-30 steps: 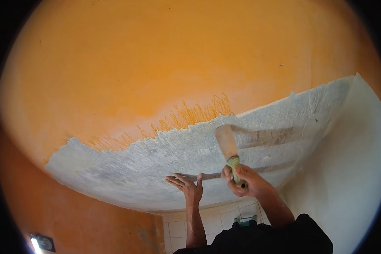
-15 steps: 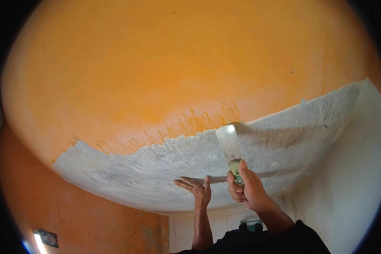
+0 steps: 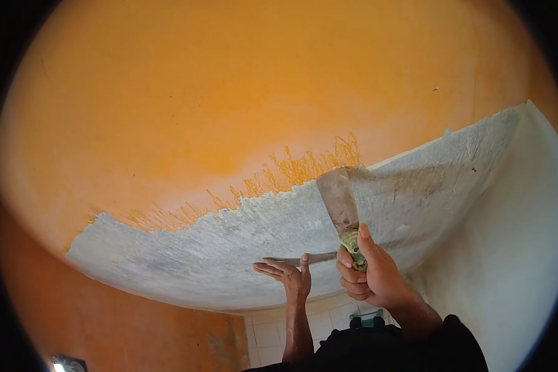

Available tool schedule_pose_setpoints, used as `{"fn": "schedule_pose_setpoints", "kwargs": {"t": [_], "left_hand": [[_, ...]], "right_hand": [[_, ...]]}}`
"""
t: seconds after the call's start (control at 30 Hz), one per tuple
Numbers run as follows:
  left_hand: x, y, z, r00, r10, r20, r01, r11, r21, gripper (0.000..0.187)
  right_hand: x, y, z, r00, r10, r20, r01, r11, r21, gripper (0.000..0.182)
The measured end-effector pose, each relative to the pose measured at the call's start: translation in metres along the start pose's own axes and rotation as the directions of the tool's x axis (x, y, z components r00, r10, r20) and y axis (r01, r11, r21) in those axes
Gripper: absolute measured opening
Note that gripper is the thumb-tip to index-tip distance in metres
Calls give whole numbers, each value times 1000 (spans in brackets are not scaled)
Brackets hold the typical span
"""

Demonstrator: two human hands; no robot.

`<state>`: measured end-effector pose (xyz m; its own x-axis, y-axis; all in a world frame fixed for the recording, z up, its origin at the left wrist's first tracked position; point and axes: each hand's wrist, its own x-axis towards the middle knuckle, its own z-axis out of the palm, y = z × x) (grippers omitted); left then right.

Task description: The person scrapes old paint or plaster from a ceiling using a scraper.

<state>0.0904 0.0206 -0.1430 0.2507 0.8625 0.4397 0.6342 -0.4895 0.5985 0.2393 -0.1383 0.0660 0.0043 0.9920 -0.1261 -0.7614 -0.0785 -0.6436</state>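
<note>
Right hand (image 3: 372, 273): fingers curled round handle (image 3: 349, 238) of scraper (image 3: 339, 199), thumb straight alongside. Left hand (image 3: 292, 277), lower left of scraper: fingers stretched out, thumb apart, against wall (image 3: 192, 257).

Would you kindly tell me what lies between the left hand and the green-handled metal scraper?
The head view shows only rough grey-white wall, crossed by a dark shadow.

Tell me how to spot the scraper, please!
Find the big orange wall up top, then the rough grey band below the orange. There, the right hand grips the scraper. Only it has a flat, wide blade and greenish handle.
</note>
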Motion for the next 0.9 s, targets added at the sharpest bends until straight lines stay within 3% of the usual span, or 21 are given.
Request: {"fn": "schedule_pose_setpoints", "kwargs": {"t": [0.1, 0.3, 0.43, 0.53, 0.67, 0.7, 0.9], "left_hand": [[-1, -2, 3, 998, -59, 14, 59, 998, 11, 111], [-1, 6, -5, 998, -52, 32, 54, 998, -40, 111], [0, -1, -4, 999, -27, 47, 29, 999, -38, 112], [-4, -1, -8, 997, -48, 56, 50, 998, -40, 112], [-1, -3, -6, 998, -35, 48, 35, 999, -11, 112], [-1, -3, -3, 999, -14, 31, 14, 1000, -2, 113], [-1, 2, -2, 999, -37, 17, 37, 999, -8, 114]], "right_hand": [[-6, 10, -17, 998, 9, -63, -8, 1000, 15, 57], [6, -15, 10, 990, -138, -20, 134, 982, -136, 56], [1, 12, -8, 994, -20, -104, 18, 1000, -19, 57], [-4, 8, 14, 1000, -9, -27, 11, 998, 65, 58], [-7, 11, -8, 998, 31, -56, -32, 999, -14, 58], [-2, 8, -3, 998, -26, -50, 23, 999, -48, 57], [-5, 11, -4, 998, -8, -63, 6, 999, -34, 56]]}}
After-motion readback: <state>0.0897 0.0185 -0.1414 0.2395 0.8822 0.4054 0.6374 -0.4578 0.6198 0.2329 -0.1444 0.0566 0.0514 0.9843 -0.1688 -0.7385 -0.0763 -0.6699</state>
